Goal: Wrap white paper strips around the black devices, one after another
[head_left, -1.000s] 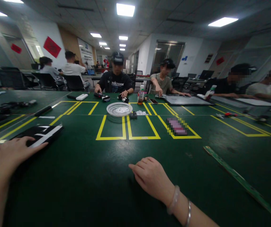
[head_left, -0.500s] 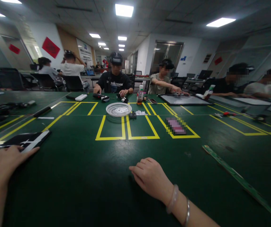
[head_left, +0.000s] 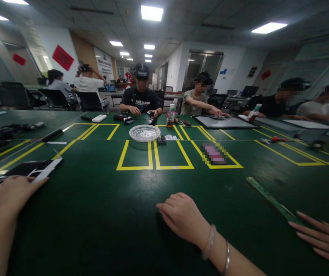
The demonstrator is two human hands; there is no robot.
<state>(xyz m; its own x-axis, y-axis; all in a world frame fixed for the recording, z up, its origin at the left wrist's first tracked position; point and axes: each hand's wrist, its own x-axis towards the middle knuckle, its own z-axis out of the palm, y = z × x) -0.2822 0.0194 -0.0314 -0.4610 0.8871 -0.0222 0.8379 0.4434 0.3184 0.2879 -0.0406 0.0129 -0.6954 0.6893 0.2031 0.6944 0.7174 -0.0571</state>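
A flat black packet [head_left: 23,168], probably light, pliable and best pinched edgewise, is covered by the left hand [head_left: 13,193], grip unclear; the right hand [head_left: 183,216] is loosely clenched.

A flat, white-striped black item [head_left: 31,167] lies on the left of the green table [head_left: 107,218].

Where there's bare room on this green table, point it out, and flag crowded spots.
Bare tabletop lies between the flat black item under the left hand and the right hand, and between the right hand and the green strip. It's crowded around the white basket, by the dark cables, and where another person's hand is at the strip.
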